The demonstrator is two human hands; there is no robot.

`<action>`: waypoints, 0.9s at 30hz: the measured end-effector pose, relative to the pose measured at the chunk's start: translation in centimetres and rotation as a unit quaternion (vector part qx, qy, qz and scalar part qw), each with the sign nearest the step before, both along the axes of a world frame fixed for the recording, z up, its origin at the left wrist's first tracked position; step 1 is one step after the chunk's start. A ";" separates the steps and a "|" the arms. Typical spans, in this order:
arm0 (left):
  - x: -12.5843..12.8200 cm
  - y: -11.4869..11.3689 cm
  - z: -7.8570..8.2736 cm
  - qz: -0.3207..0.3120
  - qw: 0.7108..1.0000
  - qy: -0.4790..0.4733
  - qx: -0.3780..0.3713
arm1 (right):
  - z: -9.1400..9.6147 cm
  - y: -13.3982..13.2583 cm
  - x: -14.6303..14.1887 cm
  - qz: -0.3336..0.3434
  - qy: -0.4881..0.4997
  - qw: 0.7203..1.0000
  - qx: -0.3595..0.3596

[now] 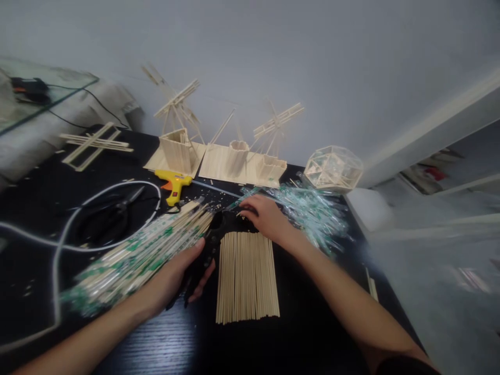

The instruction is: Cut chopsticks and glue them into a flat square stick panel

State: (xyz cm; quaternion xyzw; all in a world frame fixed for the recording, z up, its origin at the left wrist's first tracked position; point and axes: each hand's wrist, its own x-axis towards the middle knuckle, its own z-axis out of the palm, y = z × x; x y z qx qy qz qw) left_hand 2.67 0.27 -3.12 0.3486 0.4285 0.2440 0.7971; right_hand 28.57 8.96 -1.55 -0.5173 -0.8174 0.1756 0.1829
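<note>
My left hand (191,265) is wrapped round the handles of a black plier-like cutter (214,234), whose head points away from me. At the cutter's head is my right hand (265,216), its fingers curled and pinched together; whatever they hold is too small or hidden to make out. Just below both hands lies a flat row of bare wooden sticks (248,278), side by side with their near ends slightly uneven. Left of the cutter is a pile of wrapped chopsticks (136,255) in clear and green plastic. Torn plastic wrappers (312,213) are heaped beyond my right forearm.
A yellow glue gun (174,185) lies behind the wrapped pile. Stick-built models (226,161) stand along the wall, with a round stick frame (333,169) at their right. A white cable (78,208) loops around black scissors-like pliers (121,208). Crossed sticks (96,146) lie at the far left.
</note>
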 end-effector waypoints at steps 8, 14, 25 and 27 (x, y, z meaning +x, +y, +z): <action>0.1 -0.2 0.1 0.003 1.000 -0.014 -0.007 | -2.3 1.3 -1.4 0.025 -0.036 0.999 -0.004; 0.1 -0.1 0.0 0.008 1.000 -0.012 -0.007 | 0.5 1.5 4.2 -0.127 0.001 0.990 0.056; 0.4 0.2 0.1 0.002 1.000 0.012 -0.017 | 6.3 0.8 21.1 -0.452 0.050 0.873 0.178; 0.3 0.2 0.0 -0.003 1.000 0.011 -0.021 | 5.8 0.7 20.1 -0.454 0.053 0.871 0.180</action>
